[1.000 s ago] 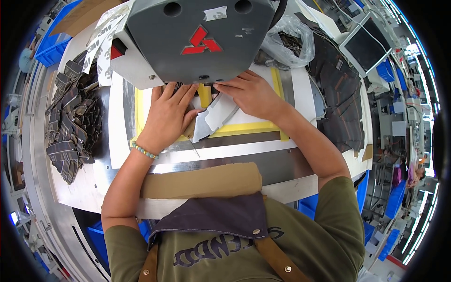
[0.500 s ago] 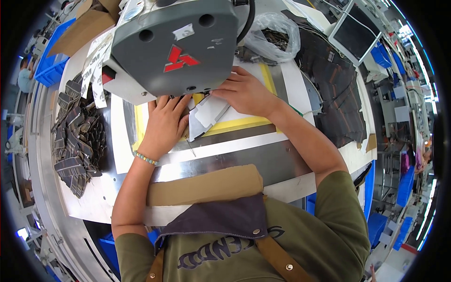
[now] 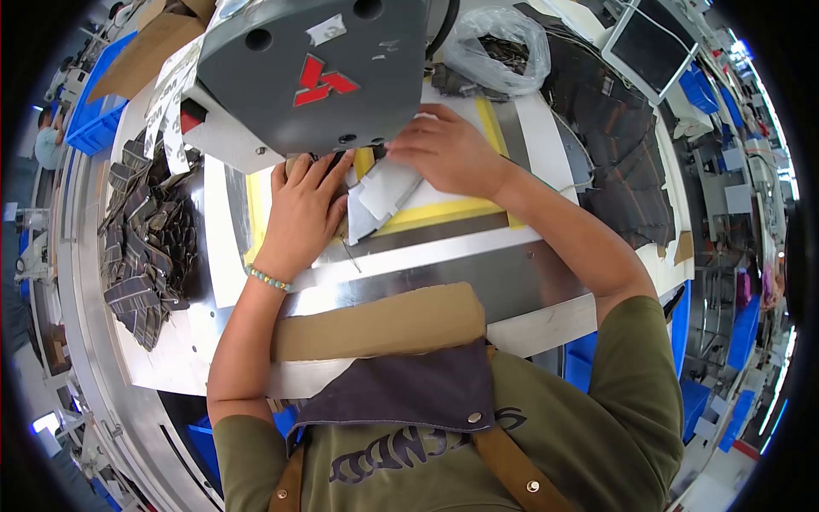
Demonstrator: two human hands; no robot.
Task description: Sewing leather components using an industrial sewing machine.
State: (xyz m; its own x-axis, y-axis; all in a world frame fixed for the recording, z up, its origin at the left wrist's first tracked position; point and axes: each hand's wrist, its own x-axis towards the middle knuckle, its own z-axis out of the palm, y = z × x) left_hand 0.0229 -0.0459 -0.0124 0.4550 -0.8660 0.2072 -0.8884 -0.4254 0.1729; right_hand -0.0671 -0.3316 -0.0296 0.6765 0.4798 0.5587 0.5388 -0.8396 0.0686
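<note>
My left hand [image 3: 300,205] lies flat with its fingers spread, the fingertips reaching under the front of the grey sewing machine head [image 3: 341,51]. Beside its thumb is a pale grey-white pointed piece [image 3: 375,203] with a dark edge, lying at a slant on a white sheet bordered with yellow tape [image 3: 439,218]. My right hand [image 3: 456,155] rests over the upper right of that piece, fingers stretched toward the machine and nothing visibly gripped. What lies beneath the machine head is hidden. A loose thread hangs near my left thumb.
Dark striped fabric pieces [image 3: 147,247] are heaped at the left. A clear plastic bag [image 3: 499,51] and dark fabric sheets [image 3: 610,145] lie at the back right, near a screen [image 3: 650,47]. A brown cardboard strip [image 3: 380,324] lies along the front edge. Blue crate [image 3: 98,111] stands far left.
The whole view has shifted slightly. My right hand has turned a little, its fingers bunched closer above the pale piece. The left hand stays spread in nearly the same place.
</note>
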